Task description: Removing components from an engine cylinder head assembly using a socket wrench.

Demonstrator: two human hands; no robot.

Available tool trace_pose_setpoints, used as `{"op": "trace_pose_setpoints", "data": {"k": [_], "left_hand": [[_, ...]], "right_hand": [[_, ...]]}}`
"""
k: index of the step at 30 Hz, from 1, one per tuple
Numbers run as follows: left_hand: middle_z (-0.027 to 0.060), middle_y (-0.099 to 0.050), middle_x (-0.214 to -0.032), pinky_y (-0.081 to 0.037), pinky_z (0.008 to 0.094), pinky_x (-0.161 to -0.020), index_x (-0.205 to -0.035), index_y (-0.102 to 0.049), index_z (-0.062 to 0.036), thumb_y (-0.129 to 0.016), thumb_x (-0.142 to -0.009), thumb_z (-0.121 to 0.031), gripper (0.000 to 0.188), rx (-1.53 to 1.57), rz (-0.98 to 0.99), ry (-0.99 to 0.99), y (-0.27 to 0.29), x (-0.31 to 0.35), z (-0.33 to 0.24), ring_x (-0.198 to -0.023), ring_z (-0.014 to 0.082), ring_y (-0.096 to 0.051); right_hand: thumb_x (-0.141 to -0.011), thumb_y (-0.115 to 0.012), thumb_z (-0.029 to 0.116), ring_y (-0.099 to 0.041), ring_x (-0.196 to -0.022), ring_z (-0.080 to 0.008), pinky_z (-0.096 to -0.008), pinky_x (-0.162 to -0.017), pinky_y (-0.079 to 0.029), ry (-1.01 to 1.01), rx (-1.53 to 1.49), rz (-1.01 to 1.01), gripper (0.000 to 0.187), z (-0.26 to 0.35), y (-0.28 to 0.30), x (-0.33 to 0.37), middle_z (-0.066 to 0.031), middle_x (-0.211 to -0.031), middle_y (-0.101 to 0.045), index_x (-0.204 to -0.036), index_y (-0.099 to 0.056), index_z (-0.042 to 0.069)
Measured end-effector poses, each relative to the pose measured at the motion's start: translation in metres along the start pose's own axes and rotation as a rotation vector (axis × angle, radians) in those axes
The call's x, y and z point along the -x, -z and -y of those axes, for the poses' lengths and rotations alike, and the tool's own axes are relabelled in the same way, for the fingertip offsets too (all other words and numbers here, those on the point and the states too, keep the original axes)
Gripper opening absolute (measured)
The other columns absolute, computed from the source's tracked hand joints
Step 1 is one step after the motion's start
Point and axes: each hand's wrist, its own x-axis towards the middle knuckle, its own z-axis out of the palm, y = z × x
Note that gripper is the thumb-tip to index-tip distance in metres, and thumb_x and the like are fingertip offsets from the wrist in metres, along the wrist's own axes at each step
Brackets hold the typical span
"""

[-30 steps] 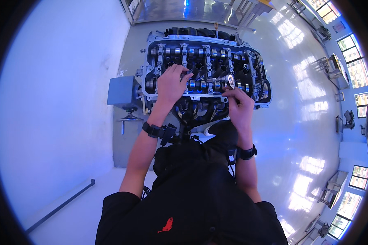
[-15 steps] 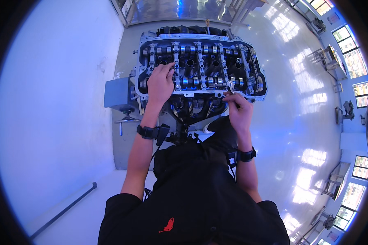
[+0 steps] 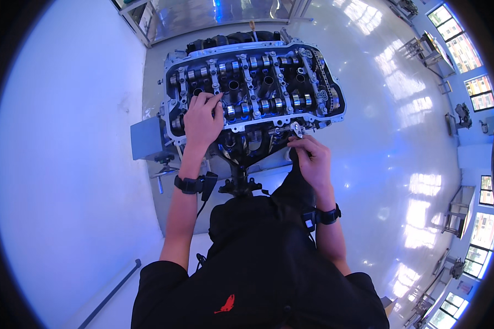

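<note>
An engine's cylinder head lies open before me, with two rows of shiny camshafts and their bearing caps. My left hand lies palm down over its near left part, fingers extended and touching near a bearing cap. What lies beneath the palm is hidden. My right hand, at the near right edge, is closed around the handle of a ratchet wrench. The ratchet's head, with a slim metal extension pointing left, is over the near rim, off the camshaft.
A timing chain runs along the engine's right end. Dark exhaust manifold pipes hang at the near side. Left of the engine are a grey box and a white wall. Glossy floor stretches right, with tables beyond.
The ratchet wrench and my right hand have come back toward me, from over the camshaft to the near rim. My left hand stays on the engine. The whole view has turned and shifted slightly.
</note>
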Motion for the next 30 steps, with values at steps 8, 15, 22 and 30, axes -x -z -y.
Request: {"op": "trace_pose_setpoints", "data": {"k": [8,15,22,30], "left_hand": [[0.0074,-0.066,-0.096,-0.052,0.0373,-0.073,-0.103,-0.071,-0.0062,-0.064,-0.085,-0.011,0.02,0.116,0.015,0.031,0.001,0.0,-0.004,-0.087,0.0263,-0.065],[0.0082,-0.065,-0.092,-0.052,0.0364,-0.07,-0.101,-0.067,-0.0062,-0.066,-0.084,-0.011,0.018,0.148,0.006,0.087,0.001,-0.002,-0.005,-0.079,0.0249,-0.065],[0.0078,-0.064,-0.089,-0.051,0.0362,-0.069,-0.098,-0.067,-0.0064,-0.067,-0.084,-0.014,0.016,0.136,0.0,0.11,0.002,0.0,-0.005,-0.079,0.0241,-0.065],[0.0076,-0.065,-0.091,-0.051,0.036,-0.07,-0.098,-0.067,-0.0065,-0.066,-0.086,-0.015,0.014,0.163,-0.001,0.116,0.001,0.001,-0.006,-0.08,0.0241,-0.065]], "right_hand": [[-0.086,-0.06,-0.006,-0.067,-0.076,-0.0316,-0.0367,-0.064,-0.052,0.201,0.182,0.061,0.028,0.013,0.0,-0.065,-0.0119,-0.092,-0.069,-0.108,-0.071,0.008],[-0.092,-0.058,0.001,-0.067,-0.076,-0.0363,-0.0442,-0.062,-0.05,0.205,0.324,0.174,0.024,0.007,-0.02,-0.102,-0.0158,-0.085,-0.068,-0.115,-0.06,0.008],[-0.091,-0.056,0.005,-0.067,-0.073,-0.0404,-0.0511,-0.063,-0.052,0.048,0.487,0.266,0.038,0.025,-0.022,-0.108,-0.0167,-0.087,-0.069,-0.128,-0.05,0.011],[-0.095,-0.056,0.012,-0.066,-0.068,-0.0403,-0.0519,-0.059,-0.051,0.135,0.518,0.211,0.037,0.029,-0.05,-0.101,-0.0189,-0.071,-0.066,-0.131,-0.048,0.01]]}}
